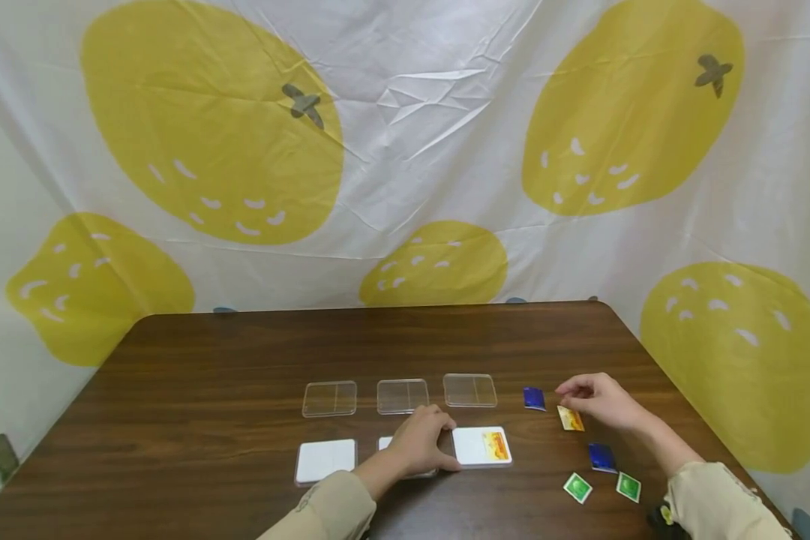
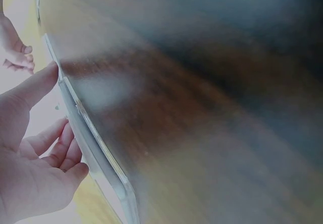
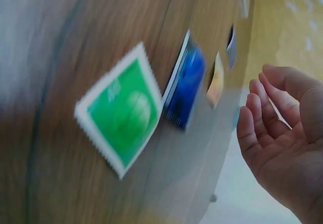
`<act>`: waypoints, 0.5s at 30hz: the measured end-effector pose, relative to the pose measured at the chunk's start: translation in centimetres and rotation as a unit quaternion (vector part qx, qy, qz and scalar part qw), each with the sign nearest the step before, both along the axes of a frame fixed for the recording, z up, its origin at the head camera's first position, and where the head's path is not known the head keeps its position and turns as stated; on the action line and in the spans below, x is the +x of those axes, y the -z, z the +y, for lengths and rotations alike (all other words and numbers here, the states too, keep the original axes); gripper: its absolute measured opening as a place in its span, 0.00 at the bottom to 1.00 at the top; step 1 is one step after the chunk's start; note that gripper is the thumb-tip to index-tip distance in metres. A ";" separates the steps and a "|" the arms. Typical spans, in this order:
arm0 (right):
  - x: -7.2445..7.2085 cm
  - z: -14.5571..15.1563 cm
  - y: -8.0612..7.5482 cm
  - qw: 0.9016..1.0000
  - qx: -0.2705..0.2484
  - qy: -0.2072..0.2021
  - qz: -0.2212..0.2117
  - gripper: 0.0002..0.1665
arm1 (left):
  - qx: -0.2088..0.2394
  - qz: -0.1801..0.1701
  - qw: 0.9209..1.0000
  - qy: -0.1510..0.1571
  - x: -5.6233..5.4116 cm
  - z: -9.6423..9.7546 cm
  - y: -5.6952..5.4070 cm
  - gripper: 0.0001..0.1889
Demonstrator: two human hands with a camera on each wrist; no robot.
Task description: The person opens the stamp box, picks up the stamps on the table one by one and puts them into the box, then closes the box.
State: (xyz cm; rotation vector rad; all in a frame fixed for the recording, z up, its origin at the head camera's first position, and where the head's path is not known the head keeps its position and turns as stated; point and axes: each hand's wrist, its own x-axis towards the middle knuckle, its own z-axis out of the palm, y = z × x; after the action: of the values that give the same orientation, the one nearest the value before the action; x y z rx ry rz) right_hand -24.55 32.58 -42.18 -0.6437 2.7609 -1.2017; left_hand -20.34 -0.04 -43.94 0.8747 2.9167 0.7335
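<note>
My left hand [image 1: 421, 444] lies over the middle of three flat clear cases with white inserts, hiding most of it. Its thumb and fingertips grip the left end of the right-hand case [image 1: 469, 448], which bears an orange and yellow stamp [image 1: 496, 445]. In the left wrist view the thumb touches a case edge [image 2: 93, 138]. My right hand [image 1: 601, 397] hovers beside a loose orange stamp [image 1: 571, 418], fingers loosely bent. The right wrist view shows nothing between its fingers. A blue stamp [image 1: 534, 398] lies left of that hand; another blue stamp [image 1: 602, 457] is nearer.
Two green stamps, one left [image 1: 577, 487] and one right [image 1: 628, 487], lie near the front right. Three clear lids [image 1: 402, 396] stand in a row behind the cases. Another white-filled case [image 1: 325, 460] is at left. A lemon-print curtain [image 1: 418, 150] hangs behind the table [image 1: 209, 375].
</note>
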 end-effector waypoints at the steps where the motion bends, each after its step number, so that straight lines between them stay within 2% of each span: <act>1: -0.1 0.3 0.1 1.000 0.005 0.001 -0.003 0.12 | 0.000 0.000 1.000 0.000 0.0 0.0 0.0 0.26; 11: -0.7 2.0 0.8 0.998 0.043 -0.012 -0.044 0.19 | 0.000 -0.001 1.000 0.001 0.0 0.0 0.0 0.26; 15: -0.7 2.2 0.9 0.998 0.050 -0.012 -0.043 0.19 | 0.000 0.001 1.000 0.002 0.0 0.0 -0.1 0.26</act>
State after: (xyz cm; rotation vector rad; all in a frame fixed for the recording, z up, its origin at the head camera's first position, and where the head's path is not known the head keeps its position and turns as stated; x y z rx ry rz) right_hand -25.25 34.83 -43.06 -0.5998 2.7128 -1.0538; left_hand -20.39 -0.07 -43.88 0.8800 2.9155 0.7328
